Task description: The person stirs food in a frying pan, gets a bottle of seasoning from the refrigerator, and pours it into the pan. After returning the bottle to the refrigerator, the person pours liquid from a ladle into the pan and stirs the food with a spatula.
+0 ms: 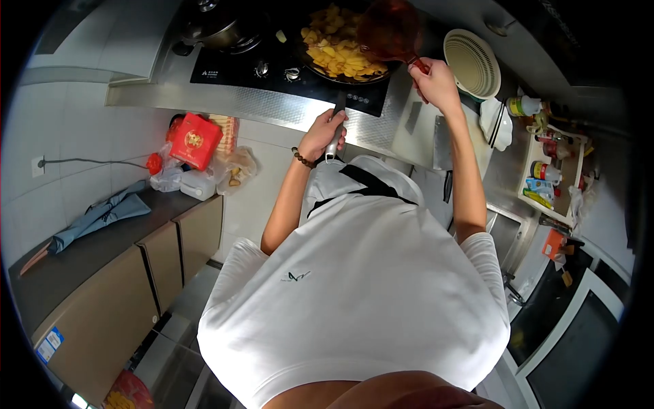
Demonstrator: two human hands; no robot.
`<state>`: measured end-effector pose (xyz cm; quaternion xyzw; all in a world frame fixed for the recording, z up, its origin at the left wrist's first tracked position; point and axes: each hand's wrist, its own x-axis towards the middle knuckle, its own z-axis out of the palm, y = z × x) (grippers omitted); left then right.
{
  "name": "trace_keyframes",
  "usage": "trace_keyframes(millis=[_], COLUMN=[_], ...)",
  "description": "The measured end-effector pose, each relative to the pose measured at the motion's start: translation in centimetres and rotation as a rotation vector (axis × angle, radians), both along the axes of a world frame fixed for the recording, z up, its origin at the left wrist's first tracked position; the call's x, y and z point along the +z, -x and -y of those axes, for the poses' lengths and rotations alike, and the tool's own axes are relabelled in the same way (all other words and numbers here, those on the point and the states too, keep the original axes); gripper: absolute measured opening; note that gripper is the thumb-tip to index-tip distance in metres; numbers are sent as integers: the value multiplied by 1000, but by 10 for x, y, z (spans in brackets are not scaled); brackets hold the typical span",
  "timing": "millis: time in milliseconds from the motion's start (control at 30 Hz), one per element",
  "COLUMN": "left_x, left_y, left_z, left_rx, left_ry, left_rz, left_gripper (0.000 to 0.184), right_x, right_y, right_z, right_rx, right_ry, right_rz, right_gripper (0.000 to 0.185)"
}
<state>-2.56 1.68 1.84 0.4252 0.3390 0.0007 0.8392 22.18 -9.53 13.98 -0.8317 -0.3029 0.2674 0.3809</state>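
Observation:
My left hand (323, 135) is wrapped round the handle (336, 129) of a dark frying pan (320, 68) on the stove. Yellow potato slices (337, 51) fill much of the pan. In my right hand (436, 83) is the handle of a red translucent water scoop (390, 31). The scoop's bowl is over the right side of the pan and hides part of it. Whether liquid is leaving the scoop I cannot tell.
A lidded pot (214, 24) stands on the stove's left side. To the right are a ribbed colander (471, 63), a cutting board (417, 129), a cleaver (442, 146), chopsticks (499, 123) and a rack of bottles (548, 174). A red box (195, 140) sits on the left counter.

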Motion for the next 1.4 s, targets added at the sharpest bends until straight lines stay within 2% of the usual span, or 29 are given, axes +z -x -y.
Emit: trace_keyframes(millis=[267,367,400,467,700,933,1133,1400], left_x=[0,-4,-6,-6,-10,-13,-14,-15], left_y=[4,6,7,8,6,2,1,7], left_z=[-8,-10,-10,-10,-10,-12,-7,-3], left_rx=[-75,-60,-69,-49,-86,-74,-83,-45], left_ry=[91,157,159,197,188,240,232,218], left_rz=[14,43,43,73,72,50,19,13], left_gripper=[22,23,23,22,25,28,28,28], right_x=[-3,1,3,9,5,15,1,-13], right_y=[10,15,17,21,29,40,39,34], right_z=[-12,-16,-16,-15,8,33,28,16], right_rx=[-70,-174,-183,-237,-310,-288,-225,-152], right_ry=[-26,-101,-101,-258,-449,-438,-208,-89], right_rz=[-27,-304,-303,-568,-836,-749,-366,-164], right_gripper=[28,23,23,19,22,20,12,15])
